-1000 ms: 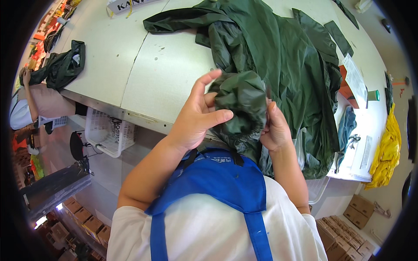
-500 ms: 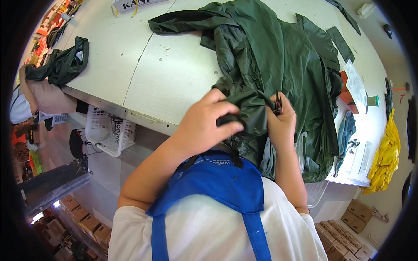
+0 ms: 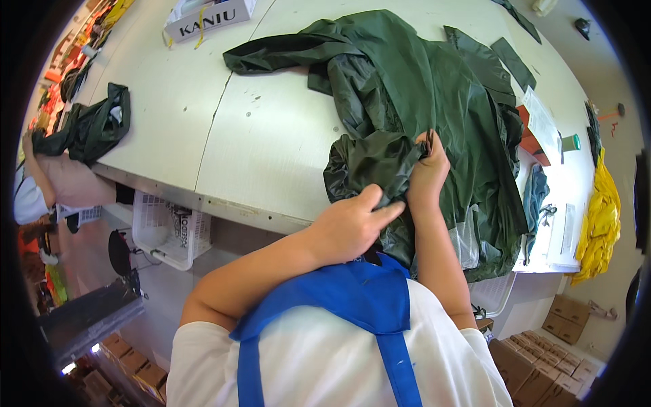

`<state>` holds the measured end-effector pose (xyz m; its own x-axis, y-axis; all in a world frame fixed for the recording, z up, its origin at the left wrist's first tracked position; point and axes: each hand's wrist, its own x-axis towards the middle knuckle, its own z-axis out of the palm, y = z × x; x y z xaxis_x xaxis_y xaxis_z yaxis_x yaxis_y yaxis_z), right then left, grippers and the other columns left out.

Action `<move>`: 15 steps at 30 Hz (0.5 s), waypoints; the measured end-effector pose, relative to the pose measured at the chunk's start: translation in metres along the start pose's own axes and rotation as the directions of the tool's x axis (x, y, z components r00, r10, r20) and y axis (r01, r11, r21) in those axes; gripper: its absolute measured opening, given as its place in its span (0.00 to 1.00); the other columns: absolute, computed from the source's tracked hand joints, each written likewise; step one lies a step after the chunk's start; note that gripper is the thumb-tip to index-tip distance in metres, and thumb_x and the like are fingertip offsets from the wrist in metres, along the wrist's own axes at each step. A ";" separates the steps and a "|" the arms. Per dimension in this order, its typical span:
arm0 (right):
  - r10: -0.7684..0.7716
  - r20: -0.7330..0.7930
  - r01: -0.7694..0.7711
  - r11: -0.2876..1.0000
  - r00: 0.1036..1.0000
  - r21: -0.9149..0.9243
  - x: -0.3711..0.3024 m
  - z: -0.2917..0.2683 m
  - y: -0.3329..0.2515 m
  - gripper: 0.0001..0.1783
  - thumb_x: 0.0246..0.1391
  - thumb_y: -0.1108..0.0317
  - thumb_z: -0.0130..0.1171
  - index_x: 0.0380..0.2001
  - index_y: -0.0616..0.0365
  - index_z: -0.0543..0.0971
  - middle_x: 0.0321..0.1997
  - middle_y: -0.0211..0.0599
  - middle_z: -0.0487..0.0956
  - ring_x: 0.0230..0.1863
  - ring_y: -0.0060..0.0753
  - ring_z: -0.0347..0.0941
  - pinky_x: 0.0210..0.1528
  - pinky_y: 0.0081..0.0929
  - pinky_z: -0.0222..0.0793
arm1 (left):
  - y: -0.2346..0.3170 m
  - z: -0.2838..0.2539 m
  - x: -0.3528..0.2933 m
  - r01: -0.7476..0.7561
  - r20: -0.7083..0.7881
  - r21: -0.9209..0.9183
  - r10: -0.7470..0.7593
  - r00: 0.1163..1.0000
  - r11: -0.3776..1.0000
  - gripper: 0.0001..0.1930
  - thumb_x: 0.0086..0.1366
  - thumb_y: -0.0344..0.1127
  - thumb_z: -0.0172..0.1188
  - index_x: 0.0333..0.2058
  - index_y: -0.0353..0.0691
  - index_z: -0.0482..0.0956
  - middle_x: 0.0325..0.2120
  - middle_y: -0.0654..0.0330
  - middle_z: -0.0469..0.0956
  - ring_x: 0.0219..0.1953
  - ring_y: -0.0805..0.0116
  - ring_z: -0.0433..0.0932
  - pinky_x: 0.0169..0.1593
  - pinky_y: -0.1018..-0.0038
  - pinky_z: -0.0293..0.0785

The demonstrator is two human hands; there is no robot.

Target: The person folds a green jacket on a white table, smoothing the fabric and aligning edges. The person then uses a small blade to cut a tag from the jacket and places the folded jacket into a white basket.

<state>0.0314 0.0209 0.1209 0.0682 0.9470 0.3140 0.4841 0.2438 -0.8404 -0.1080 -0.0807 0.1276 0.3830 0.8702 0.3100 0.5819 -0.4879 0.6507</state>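
Dark green garment [image 3: 468,149] lay across the table [image 3: 271,136], its near end hanging over the table's near edge; bunched part [image 3: 366,163] was raised over that edge. My right hand [image 3: 428,173] was clamped on the bunch's right border. Some kind of thin dark thing [image 3: 429,140] jutted from that fist; too little showed to tell what. Left hand [image 3: 352,227] touched the bunch's lower border from the near side of the table, index bent; can't tell if it was pinched on fabric or only pressing, because the contact was half hidden. The lowest stretch of fabric was blocked by my own hand and apron [image 3: 339,285]. White box [image 3: 210,17] at the table's far side was cut by the top border. Another person [image 3: 68,180] at the table's left end was cropped by the dark lens rim, arm near a dark cloth [image 3: 102,129]; grip there unreadable. Contents of the basket [image 3: 180,256] under the table were hard to make out. Versus half a second earlier: left hand had dropped from the bunch's left side to its lower border, and more of the box was in view.
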 end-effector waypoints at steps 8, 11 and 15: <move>-0.122 0.435 0.005 0.965 0.892 0.261 -0.055 0.031 -0.015 0.04 0.49 0.76 0.58 0.31 0.63 0.75 0.25 0.44 0.75 0.25 0.38 0.75 0.27 0.29 0.70 | -0.098 -0.081 -0.051 0.469 -0.166 0.085 -0.451 0.877 0.879 0.11 0.49 0.19 0.53 0.33 0.34 0.78 0.28 0.48 0.71 0.31 0.49 0.72 0.36 0.63 0.70; 0.005 0.335 0.061 0.980 0.942 -0.188 -0.048 0.041 0.046 0.09 0.55 0.70 0.55 0.35 0.65 0.76 0.39 0.49 0.79 0.39 0.53 0.76 0.43 0.36 0.72 | -0.165 -0.126 -0.115 0.748 -0.148 0.265 -0.741 0.655 0.608 0.27 0.51 0.23 0.53 0.54 0.39 0.72 0.37 0.41 0.73 0.40 0.44 0.74 0.46 0.62 0.71; -0.029 0.180 0.120 0.846 0.983 -0.520 -0.031 0.029 0.122 0.10 0.53 0.67 0.57 0.38 0.56 0.79 0.59 0.53 0.67 0.59 0.55 0.62 0.59 0.45 0.59 | -0.191 -0.177 -0.134 0.531 -0.245 0.683 -0.526 0.814 0.502 0.20 0.54 0.24 0.53 0.46 0.44 0.79 0.50 0.45 0.68 0.45 0.50 0.75 0.50 0.59 0.71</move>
<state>0.0632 0.0276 -0.0038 -0.1034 0.9618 0.2534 0.8712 0.2105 -0.4434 -0.3971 -0.0920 0.0847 -0.1704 0.9821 0.0799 0.9854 0.1695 0.0182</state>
